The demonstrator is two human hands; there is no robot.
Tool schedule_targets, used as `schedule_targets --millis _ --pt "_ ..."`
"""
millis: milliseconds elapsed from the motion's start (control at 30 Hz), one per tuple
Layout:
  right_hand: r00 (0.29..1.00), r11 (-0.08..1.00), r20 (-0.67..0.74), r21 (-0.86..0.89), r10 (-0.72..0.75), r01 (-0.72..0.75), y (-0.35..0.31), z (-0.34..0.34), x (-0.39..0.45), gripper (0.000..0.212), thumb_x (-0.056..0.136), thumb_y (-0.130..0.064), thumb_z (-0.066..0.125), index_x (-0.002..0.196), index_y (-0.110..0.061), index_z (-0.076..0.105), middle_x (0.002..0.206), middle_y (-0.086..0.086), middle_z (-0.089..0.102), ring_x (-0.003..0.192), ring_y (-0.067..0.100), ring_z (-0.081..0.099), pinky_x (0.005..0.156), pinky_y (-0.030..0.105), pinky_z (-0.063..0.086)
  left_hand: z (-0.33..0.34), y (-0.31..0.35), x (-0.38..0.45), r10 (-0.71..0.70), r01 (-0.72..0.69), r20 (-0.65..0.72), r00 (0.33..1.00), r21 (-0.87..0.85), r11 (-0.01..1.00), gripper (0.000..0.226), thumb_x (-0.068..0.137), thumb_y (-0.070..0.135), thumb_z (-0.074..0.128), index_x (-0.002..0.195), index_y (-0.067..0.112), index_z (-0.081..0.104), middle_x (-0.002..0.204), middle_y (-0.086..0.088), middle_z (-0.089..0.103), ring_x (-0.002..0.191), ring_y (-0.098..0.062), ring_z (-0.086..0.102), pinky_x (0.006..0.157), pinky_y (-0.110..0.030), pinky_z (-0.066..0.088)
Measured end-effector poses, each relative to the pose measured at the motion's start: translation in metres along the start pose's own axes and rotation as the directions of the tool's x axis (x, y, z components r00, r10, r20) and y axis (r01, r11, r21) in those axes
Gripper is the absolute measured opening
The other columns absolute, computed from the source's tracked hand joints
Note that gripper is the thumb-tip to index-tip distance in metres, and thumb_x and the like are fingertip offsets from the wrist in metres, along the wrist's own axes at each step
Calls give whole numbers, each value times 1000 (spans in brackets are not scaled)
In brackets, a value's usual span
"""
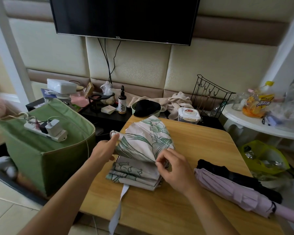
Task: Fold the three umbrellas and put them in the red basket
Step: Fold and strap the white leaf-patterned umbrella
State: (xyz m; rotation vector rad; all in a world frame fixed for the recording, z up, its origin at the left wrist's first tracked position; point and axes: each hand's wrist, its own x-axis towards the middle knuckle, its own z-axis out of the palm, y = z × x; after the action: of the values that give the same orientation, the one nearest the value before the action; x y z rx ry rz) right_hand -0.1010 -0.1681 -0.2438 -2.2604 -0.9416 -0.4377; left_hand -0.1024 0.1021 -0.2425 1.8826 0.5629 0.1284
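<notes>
now three umbrellas (236, 189) on one table (168, 209), two hands (175, 170) folding one.

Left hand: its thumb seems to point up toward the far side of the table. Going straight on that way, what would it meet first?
Probably the umbrella's white handle, which the left hand already touches with its thumb; beyond the table edge depth is unclear.

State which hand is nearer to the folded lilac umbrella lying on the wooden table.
Right. The right hand pinches the floral umbrella's canopy edge, just left of the lilac umbrella; the left hand holds the floral umbrella's far side, farther away.
</notes>
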Motion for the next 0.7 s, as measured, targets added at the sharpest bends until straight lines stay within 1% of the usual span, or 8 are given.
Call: schedule_targets --millis 233,300,367,467,500,533,600,700 --pt "999 1000 44 3 -29 29 0 -1 -1 15 86 -14 71 81 -22 60 91 -16 52 85 6 56 68 25 51 -13 -7 -1 -138 157 254 957 -56 986 87 75 68 76 125 0 56 95 -17 72 68 -24 69 57 -32 55" --pt "1000 1000 1 5 -31 31 -2 -1 0 16 88 -13 71 81 -22 58 90 -16 51 83 4 56 69 19 49 -15 -3 -2 -165 211 260 951 -161 964 73 86 60 71 124 2 48 102 -18 71 79 -28 73 66 -37 60" --pt "996 1000 -89 -22 -16 14 -5 -1 1 17 90 -15 69 83 -23 56 89 -16 50 82 4 54 68 19 47 -14 2 -4 -160 192 148 976 -231 954 57 94 53 65 119 4 50 106 -19 71 86 -33 75 73 -41 62" --pt "973 999 -228 -9 29 -31 -7 -3 5 16 91 -13 68 85 -23 57 88 -16 52 79 5 56 66 24 50 -16 7 -10 133 -156 -264 955 -71 985 41 99 49 54 89 9 59 87 -14 69 74 -26 68 70 -42 54" --pt "965 999 -259 3 37 -38 -7 -4 5 17 90 -11 69 85 -22 58 87 -16 53 79 5 57 65 22 51 -17 10 -14 188 -230 -289 939 -118 966 45 101 46 50 80 7 57 75 -13 66 66 -24 63 64 -39 49" --pt "959 999 -279 15 44 -41 -8 -5 6 17 90 -9 70 85 -21 59 86 -16 53 79 5 57 65 20 50 -17 15 -18 175 -231 -219 960 -260 938 50 104 44 45 73 7 55 66 -11 61 58 -23 58 59 -36 45" --pt "956 999 -290 23 48 -43 -9 -4 7 18 90 -8 70 84 -20 59 85 -15 54 77 5 57 64 19 50 -15 22 -26 31 14 108 994 -397 918 66 107 54 30 70 6 56 62 -12 61 49 -23 57 52 -30 43" --pt "958 999 -284 19 37 -33 -9 -2 7 17 90 -8 69 84 -20 58 84 -14 54 76 5 57 63 23 50 -11 15 -27 -217 320 460 861 -158 934 103 98 74 9 93 -9 70 79 -20 72 52 -21 64 43 -23 44"
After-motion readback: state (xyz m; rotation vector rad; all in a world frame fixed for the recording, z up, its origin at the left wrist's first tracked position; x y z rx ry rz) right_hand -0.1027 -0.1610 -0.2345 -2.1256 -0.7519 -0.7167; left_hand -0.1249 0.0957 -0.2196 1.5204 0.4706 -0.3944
